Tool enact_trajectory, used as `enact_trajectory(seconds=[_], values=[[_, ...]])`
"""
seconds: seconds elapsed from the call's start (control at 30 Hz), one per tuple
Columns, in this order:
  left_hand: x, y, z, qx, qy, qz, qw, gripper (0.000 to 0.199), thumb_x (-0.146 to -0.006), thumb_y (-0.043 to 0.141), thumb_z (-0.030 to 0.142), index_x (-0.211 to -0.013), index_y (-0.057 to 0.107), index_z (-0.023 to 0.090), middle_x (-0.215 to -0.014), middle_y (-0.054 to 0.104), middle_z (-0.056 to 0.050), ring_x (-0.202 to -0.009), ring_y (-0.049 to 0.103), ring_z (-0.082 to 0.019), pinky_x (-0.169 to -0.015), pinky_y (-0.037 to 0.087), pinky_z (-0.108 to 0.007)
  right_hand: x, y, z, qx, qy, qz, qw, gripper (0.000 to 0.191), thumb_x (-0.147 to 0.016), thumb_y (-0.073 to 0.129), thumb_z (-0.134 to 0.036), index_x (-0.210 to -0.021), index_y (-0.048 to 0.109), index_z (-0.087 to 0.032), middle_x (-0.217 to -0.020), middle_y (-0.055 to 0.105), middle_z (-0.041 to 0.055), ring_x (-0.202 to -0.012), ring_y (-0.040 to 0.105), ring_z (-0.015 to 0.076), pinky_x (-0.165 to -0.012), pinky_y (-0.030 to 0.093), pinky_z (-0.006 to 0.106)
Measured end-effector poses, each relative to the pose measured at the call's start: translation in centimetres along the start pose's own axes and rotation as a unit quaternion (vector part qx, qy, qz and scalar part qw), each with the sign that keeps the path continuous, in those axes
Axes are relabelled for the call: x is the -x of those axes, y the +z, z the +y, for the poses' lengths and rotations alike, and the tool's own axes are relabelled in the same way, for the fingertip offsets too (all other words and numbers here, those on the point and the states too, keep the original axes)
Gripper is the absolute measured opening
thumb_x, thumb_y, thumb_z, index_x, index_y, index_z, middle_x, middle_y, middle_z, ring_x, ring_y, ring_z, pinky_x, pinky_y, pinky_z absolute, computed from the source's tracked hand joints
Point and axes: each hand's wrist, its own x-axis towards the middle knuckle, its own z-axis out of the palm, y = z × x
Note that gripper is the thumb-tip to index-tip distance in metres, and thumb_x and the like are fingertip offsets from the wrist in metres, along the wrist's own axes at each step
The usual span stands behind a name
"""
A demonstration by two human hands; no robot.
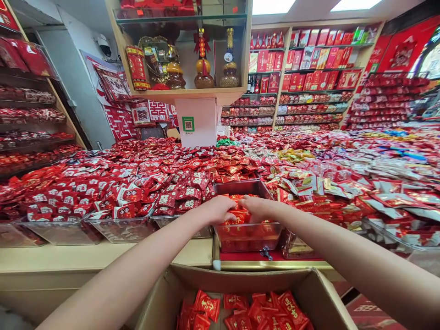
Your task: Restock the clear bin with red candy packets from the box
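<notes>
Both hands reach into a clear plastic bin (249,234) holding red packets with gold print (240,215). My left hand (220,210) is at the bin's left side, its fingers curled at the packets; whether it grips one cannot be made out. On the right side, my right hand (256,208) bends its fingers down among the packets, with the fingertips partly hidden. Below the forearms an open cardboard box (240,276) contains similar loose red packets (237,302).
Bins of dark red packets (120,229) line the counter on the left, and heaped packets (343,201) spread to the right. A white post with a QR code (196,123) rises behind the bin, under a glass-shelved cabinet (185,94). Metal clips (266,253) lie before the bin.
</notes>
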Motion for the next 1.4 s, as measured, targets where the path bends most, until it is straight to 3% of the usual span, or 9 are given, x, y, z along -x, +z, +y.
enact_trajectory(seconds=[0.13, 0.27, 0.37, 0.47, 0.63, 0.87, 1.23, 1.4], values=[[0.0, 0.4, -0.1, -0.021, 0.003, 0.001, 1.000, 0.014, -0.070, 0.055, 0.032, -0.071, 0.058, 0.019, -0.075, 0.062, -0.004, -0.071, 0.056, -0.019, -0.059, 0.037, -0.024, 0.9, -1.2, -0.5, -0.101, 0.017, -0.025, 0.994, 0.043, -0.059, 0.050, -0.016, -0.102, 0.053, -0.015, -0.095, 0.057, 0.0093, -0.080, 0.055, 0.0200, -0.062, 0.042, 0.025], [0.2, 0.5, -0.2, -0.032, 0.002, -0.001, 0.999, 0.013, -0.070, 0.054, 0.031, -0.072, 0.059, 0.019, -0.076, 0.063, -0.004, -0.070, 0.057, -0.020, -0.059, 0.038, -0.024, 1.6, -1.5, -0.9, -0.261, -0.005, -0.038, 0.964, 0.031, -0.060, 0.045, -0.014, -0.087, 0.058, -0.018, -0.068, 0.059, -0.0010, -0.059, 0.053, 0.0122, -0.049, 0.037, 0.019], [0.3, 0.5, 0.1, -0.038, 0.001, -0.003, 0.999, 0.012, -0.070, 0.053, 0.028, -0.073, 0.059, 0.019, -0.077, 0.063, -0.005, -0.071, 0.058, -0.020, -0.059, 0.039, -0.024, 1.8, -1.2, -1.2, -0.331, -0.005, -0.047, 0.943, 0.021, -0.063, 0.046, -0.020, -0.080, 0.058, -0.016, -0.061, 0.057, -0.0028, -0.052, 0.049, 0.0089, -0.047, 0.035, 0.017], [0.4, 0.4, 0.6, -0.036, 0.000, -0.008, 0.999, 0.014, -0.070, 0.053, 0.028, -0.077, 0.061, 0.019, -0.078, 0.064, -0.005, -0.073, 0.058, -0.021, -0.060, 0.040, -0.025, 2.0, -1.0, -1.5, -0.303, 0.009, 0.003, 0.953, 0.016, -0.065, 0.048, -0.026, -0.070, 0.058, -0.015, -0.056, 0.054, -0.0024, -0.049, 0.045, 0.0080, -0.045, 0.032, 0.017], [0.8, -0.4, 1.0, -0.009, -0.009, -0.026, 1.000, 0.027, -0.064, 0.059, 0.022, -0.091, 0.059, 0.018, -0.077, 0.065, -0.004, -0.069, 0.059, -0.019, -0.054, 0.040, -0.022, 2.6, -1.2, -1.4, -0.166, 0.012, 0.068, 0.984, 0.009, -0.061, 0.050, -0.019, -0.060, 0.057, -0.015, -0.054, 0.055, -0.0010, -0.049, 0.043, 0.0086, -0.045, 0.028, 0.019], [0.6, -1.1, 0.7, 0.037, -0.002, -0.027, 0.999, 0.024, -0.067, 0.054, 0.012, -0.090, 0.060, 0.018, -0.086, 0.065, -0.001, -0.076, 0.058, -0.012, -0.063, 0.040, -0.017, 2.6, -1.6, -1.5, -0.191, 0.038, 0.035, 0.980, 0.008, -0.061, 0.052, -0.020, -0.059, 0.059, -0.016, -0.053, 0.060, -0.0004, -0.049, 0.049, 0.0100, -0.045, 0.031, 0.019], [0.9, -1.3, 1.0, 0.058, 0.005, -0.074, 0.996, 0.036, -0.061, 0.054, 0.009, -0.094, 0.061, 0.021, -0.064, 0.061, 0.004, -0.058, 0.053, -0.011, -0.050, 0.035, -0.016, 2.4, -1.0, -1.8, -0.253, 0.020, 0.036, 0.967, 0.014, -0.066, 0.048, -0.024, -0.059, 0.056, -0.015, -0.053, 0.060, 0.0001, -0.050, 0.050, 0.0099, -0.047, 0.034, 0.019], [1.1, -1.4, 1.3, 0.078, -0.019, -0.081, 0.993, 0.045, -0.063, 0.054, 0.012, -0.107, 0.054, 0.020, -0.069, 0.063, 0.001, -0.059, 0.055, -0.012, -0.048, 0.035, -0.017, 2.8, -1.0, -1.4, -0.276, 0.020, 0.002, 0.961, 0.024, -0.072, 0.045, -0.035, -0.069, 0.057, -0.014, -0.060, 0.060, 0.0018, -0.051, 0.051, 0.0109, -0.046, 0.035, 0.019]])
